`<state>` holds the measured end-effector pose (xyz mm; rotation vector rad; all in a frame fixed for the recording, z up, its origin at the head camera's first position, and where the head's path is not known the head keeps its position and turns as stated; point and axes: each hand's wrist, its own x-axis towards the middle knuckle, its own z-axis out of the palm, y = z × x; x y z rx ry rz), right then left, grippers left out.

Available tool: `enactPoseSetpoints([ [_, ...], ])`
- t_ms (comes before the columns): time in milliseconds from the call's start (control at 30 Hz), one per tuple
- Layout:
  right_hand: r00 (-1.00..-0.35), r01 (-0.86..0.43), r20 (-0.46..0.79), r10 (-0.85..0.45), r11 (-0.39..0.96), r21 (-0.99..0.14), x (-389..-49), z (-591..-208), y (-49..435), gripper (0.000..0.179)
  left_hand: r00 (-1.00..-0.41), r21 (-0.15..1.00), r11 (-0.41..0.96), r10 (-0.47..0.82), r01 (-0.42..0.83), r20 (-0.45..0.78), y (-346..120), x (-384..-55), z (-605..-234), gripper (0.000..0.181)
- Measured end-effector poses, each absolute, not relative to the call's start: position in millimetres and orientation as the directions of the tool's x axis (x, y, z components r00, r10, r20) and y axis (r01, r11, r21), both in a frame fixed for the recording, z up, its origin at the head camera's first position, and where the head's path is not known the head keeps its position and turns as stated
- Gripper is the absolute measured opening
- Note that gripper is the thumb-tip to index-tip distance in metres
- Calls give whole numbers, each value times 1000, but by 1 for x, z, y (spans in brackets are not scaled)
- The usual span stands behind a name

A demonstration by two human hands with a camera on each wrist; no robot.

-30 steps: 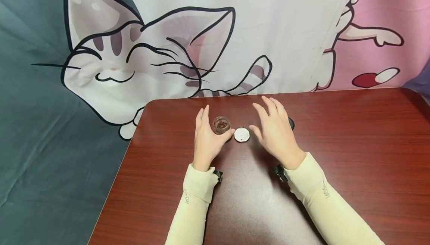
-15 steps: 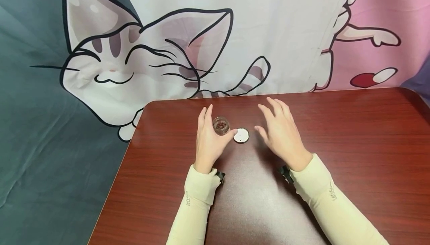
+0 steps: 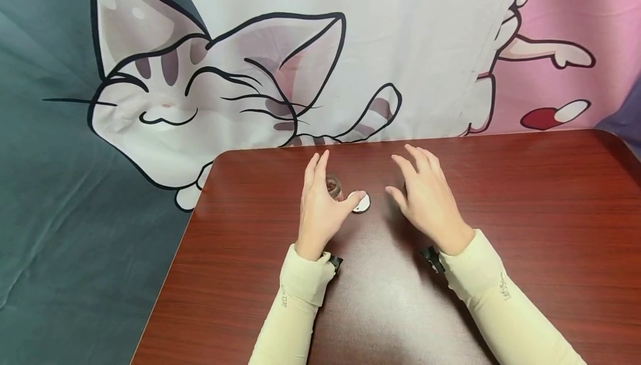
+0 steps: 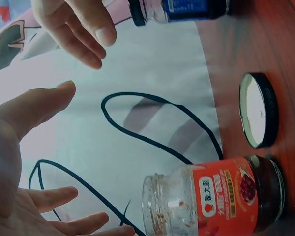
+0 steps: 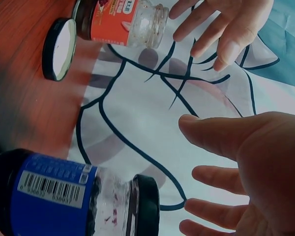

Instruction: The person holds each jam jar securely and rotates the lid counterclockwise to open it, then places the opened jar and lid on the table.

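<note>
An open glass jar with a red label (image 4: 226, 196) stands upright on the table, with dark contents low inside. My left hand (image 3: 320, 209) hovers by it with fingers spread, partly hiding the jar in the head view. Just right of the jar lies its black lid (image 5: 59, 49), white inner side up; my left thumb overlaps it in the head view. My right hand (image 3: 433, 203) is held in the air, fingers apart and holding nothing. Near it stands a blue-labelled jar (image 5: 54, 191) with a black lid on, almost wholly hidden by that hand in the head view.
The reddish-brown wooden table (image 3: 541, 215) has its far edge against a hanging cloth (image 3: 425, 48) printed with cartoon cats. Its left edge slants down beside grey-green cloth. Pale sleeves and dark wrist cameras cover both wrists.
Both hands have drifted right. My left hand now covers part of the red-labelled jar and overlaps the lid in view. My right hand has moved away from the lid. Jars and lid stay put.
</note>
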<state>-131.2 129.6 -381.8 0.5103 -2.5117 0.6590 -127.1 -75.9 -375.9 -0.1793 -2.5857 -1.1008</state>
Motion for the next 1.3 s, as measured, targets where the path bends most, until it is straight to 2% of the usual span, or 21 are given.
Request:
enactPoseSetpoints([
  [333,-833,-436,511,-212,821,-370,-131,-383,137,58,-912,669,663,53,336,406,-65,-127,-374,94],
  [1000,-885,-383,420,-200,825,-415,-126,-378,150,59,-892,599,693,150,402,426,-41,-123,-375,89],
  [1300,-906,-359,372,-200,829,-429,-125,-378,154,59,-899,614,674,188,411,396,-30,-121,-380,88],
])
